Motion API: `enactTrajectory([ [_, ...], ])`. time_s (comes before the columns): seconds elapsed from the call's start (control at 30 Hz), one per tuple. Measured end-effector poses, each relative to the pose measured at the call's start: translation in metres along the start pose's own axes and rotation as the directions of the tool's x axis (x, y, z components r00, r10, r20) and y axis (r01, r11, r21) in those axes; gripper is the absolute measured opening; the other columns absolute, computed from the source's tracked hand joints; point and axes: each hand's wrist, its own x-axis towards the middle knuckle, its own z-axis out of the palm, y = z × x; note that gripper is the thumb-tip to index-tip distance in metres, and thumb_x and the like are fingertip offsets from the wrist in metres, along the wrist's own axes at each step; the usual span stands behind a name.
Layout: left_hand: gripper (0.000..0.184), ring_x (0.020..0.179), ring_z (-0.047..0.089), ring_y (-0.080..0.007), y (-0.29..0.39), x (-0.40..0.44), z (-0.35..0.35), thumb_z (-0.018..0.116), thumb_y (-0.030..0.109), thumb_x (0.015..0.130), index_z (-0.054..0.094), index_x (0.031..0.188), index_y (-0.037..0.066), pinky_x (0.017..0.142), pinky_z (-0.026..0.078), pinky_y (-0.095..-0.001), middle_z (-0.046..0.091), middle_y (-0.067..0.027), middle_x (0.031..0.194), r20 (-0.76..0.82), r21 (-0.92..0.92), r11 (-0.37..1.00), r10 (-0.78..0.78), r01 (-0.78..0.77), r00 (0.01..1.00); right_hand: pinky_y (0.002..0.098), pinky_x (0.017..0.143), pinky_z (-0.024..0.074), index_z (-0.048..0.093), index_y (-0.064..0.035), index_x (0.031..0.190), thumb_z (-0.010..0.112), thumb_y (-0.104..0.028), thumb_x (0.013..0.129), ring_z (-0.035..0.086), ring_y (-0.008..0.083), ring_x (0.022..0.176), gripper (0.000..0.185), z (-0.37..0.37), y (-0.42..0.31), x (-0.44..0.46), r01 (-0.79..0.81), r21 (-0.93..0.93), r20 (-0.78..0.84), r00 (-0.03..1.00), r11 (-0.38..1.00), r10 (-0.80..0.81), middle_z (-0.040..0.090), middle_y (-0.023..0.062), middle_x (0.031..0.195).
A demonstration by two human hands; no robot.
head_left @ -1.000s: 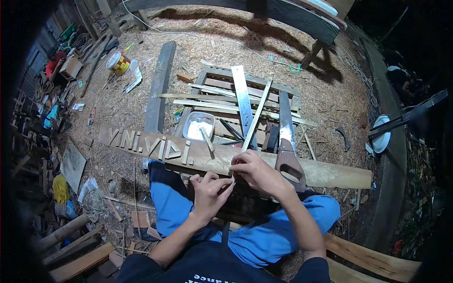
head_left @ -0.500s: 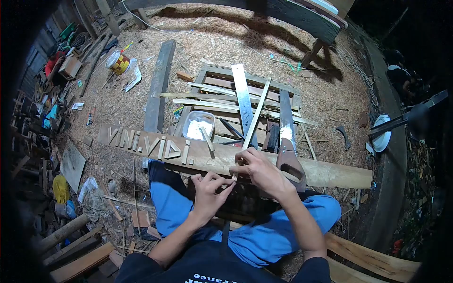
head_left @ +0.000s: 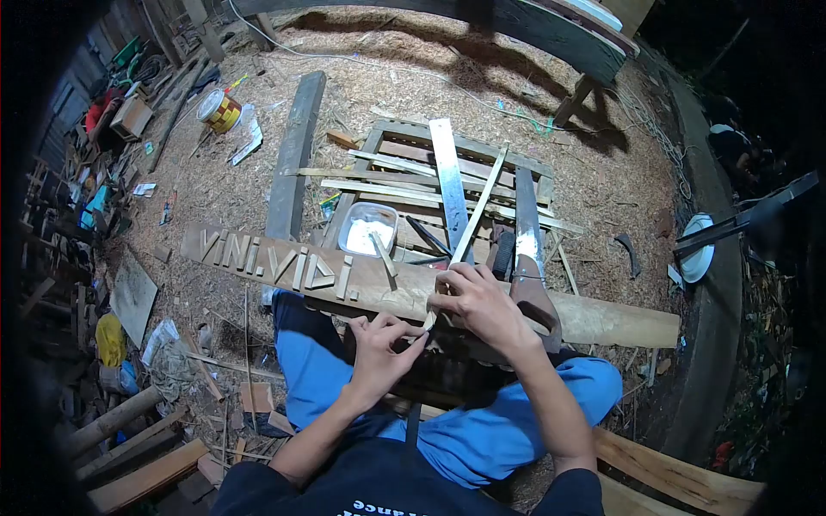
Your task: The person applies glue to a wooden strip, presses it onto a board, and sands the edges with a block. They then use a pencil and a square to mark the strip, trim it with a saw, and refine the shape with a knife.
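Note:
A thin wooden strip point(head_left: 480, 209) slants down over a long board point(head_left: 615, 321) toward my lap. My right hand point(head_left: 488, 311) is closed around its lower part, at the board's near edge. Thumb and finger of my left hand point(head_left: 383, 357) pinch the strip's pale lower end. Small wooden pieces spelling "VINI.VIDI." point(head_left: 297, 268) lie on the board's left half. By the board's far edge stands a clear plastic tub point(head_left: 343, 236) of white stuff, with a small stick point(head_left: 383, 254) leaning out. A handsaw point(head_left: 526, 219) rests across the board, right of my right hand.
A slatted wooden frame point(head_left: 372, 142) beyond the board carries several strips and a flat metal blade point(head_left: 448, 176). A dark beam point(head_left: 297, 155) lies to its left, near a yellow-and-red bucket point(head_left: 225, 115). A bench point(head_left: 551, 43) stands at the back. Wood shavings cover the ground.
My view has shifted slightly, moving the scene a little to the right. Both hands keep their hold, and the strip's pale lower end shows more between them.

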Motion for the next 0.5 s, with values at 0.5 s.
enactTrajectory([
  [0.5, 0.022, 0.084, 0.063, -0.0132, 0.0046, 0.0031, 0.0081, 0.086, 0.021, 0.081, 0.080, 0.101, 0.015, 0.090, 0.031, -0.0354, 0.072, 0.0012, 0.088, -0.069, 0.014, 0.997, -0.079, 0.081, 0.994, 0.0409, 0.098, 0.0459, 0.071, -0.0243, 0.118, 0.080, -0.021, 0.073, 0.058, 0.0232, 0.121, 0.046, 0.0085, 0.0039, -0.0025, 0.048, -0.157, 0.035, 0.998, 0.986, -0.043, 0.062, 0.0034, 0.126],
])
